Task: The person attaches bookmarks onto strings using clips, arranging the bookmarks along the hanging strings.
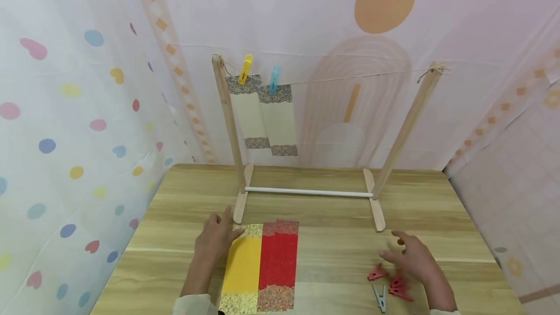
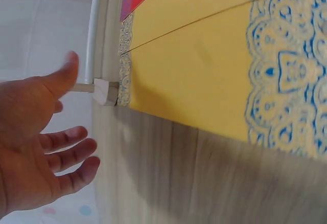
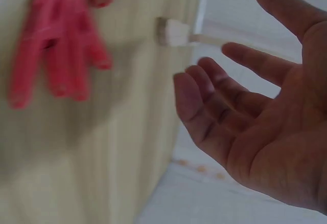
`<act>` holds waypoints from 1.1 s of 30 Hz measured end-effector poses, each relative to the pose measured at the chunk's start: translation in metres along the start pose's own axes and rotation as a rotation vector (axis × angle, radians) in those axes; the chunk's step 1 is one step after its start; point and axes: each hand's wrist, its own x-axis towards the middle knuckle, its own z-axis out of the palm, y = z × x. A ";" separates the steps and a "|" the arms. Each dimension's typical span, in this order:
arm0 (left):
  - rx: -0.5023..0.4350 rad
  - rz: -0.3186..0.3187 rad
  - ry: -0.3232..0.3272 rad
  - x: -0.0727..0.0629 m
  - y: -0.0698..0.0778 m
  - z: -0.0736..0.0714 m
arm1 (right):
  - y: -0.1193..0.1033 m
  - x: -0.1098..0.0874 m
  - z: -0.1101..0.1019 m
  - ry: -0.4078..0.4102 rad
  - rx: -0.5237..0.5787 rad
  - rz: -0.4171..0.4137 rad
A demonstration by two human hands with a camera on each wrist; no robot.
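Observation:
My left hand (image 1: pixel 214 238) hovers at the upper left edge of the yellow paper sheets (image 1: pixel 242 267), fingers apart and holding nothing. Red paper sheets (image 1: pixel 277 260) with patterned ends lie against them on the right. In the left wrist view, the loosely spread left hand (image 2: pixel 41 147) is clear of the yellow sheets (image 2: pixel 194 86). Above the table's right part, my right hand (image 1: pixel 415 259) has relaxed fingers and nothing in it. Near it lie red clothespins (image 1: pixel 399 286), another red clothespin (image 1: pixel 377 272) and a grey-blue clothespin (image 1: pixel 380 299). The right wrist view shows red clothespins (image 3: pixel 56 35) beside the hand.
Behind the hands stands a wooden frame with a left post (image 1: pixel 229 120), right post (image 1: pixel 407 125) and white crossbar (image 1: pixel 308 191). From its string (image 1: pixel 350 78) hang two cream patterned sheets (image 1: pixel 280 123), under a yellow clothespin (image 1: pixel 245 69) and a blue clothespin (image 1: pixel 274 79).

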 end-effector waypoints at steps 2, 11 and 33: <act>-0.037 -0.017 -0.030 0.000 -0.001 0.003 | 0.008 0.000 0.006 -0.040 -0.002 0.041; -0.156 -0.016 -0.056 0.006 -0.007 0.015 | 0.027 0.004 0.029 -0.078 0.008 0.132; -0.191 -0.022 0.023 0.014 -0.023 0.034 | 0.043 -0.009 0.034 0.010 -0.053 0.122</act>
